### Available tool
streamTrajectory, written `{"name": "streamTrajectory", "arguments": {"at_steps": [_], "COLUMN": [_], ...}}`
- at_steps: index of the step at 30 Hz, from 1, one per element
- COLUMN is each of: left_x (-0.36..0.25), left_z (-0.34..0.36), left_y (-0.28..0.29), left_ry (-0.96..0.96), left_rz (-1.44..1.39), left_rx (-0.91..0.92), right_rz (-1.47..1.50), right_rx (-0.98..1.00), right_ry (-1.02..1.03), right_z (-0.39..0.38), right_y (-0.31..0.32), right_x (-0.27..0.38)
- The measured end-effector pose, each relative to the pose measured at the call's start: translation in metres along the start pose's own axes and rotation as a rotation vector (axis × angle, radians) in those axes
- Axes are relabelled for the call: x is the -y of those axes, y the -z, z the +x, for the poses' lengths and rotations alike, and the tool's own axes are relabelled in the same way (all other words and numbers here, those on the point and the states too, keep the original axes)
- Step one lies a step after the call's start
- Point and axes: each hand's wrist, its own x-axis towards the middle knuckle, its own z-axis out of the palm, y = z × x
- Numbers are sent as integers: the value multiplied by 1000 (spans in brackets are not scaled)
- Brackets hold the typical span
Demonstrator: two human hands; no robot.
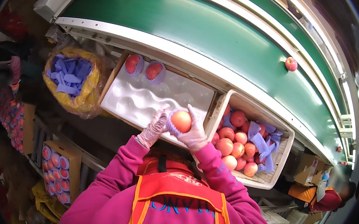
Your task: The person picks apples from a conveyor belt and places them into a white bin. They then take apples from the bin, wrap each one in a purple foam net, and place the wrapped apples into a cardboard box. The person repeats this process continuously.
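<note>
Both my hands wear thin, pale gloves and are closed around one apple (pixel 181 121). A purple foam net sleeve (pixel 171 125) wraps its left side. My left hand (pixel 156 127) grips the sleeved side, while my right hand (pixel 195 131) supports the apple from the right, thumb up. They are over the near edge of a box with a white moulded tray (pixel 131 94). Two sleeved apples, one in the far left corner (pixel 133 64) and another beside it (pixel 155 72), sit in the tray. To the right, a white crate (pixel 286 156) holds many loose apples (pixel 225 146) and purple sleeves (pixel 268 141).
Beyond the box runs a green conveyor belt (pixel 189 23) with a white rail; one apple (pixel 291 64) rides on it. A yellow bag (pixel 49 83) of folded purple sleeves stands left. Packed apple boxes (pixel 56 173) are at lower left. Another person (pixel 330 200) is at far right.
</note>
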Motion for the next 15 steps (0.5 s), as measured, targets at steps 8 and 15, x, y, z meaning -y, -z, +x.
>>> {"name": "streamTrajectory", "arguments": {"at_steps": [8,15], "left_x": [26,60], "left_z": [109,167], "left_y": [43,53], "left_ry": [-162,-80], "left_rz": [311,367], "left_rx": [-191,-311], "right_rz": [-303,-293], "right_rx": [-494,-428], "right_ry": [-502,-562], "right_z": [120,120], "right_y": [-98,-129], "right_x": [-64,-68]}}
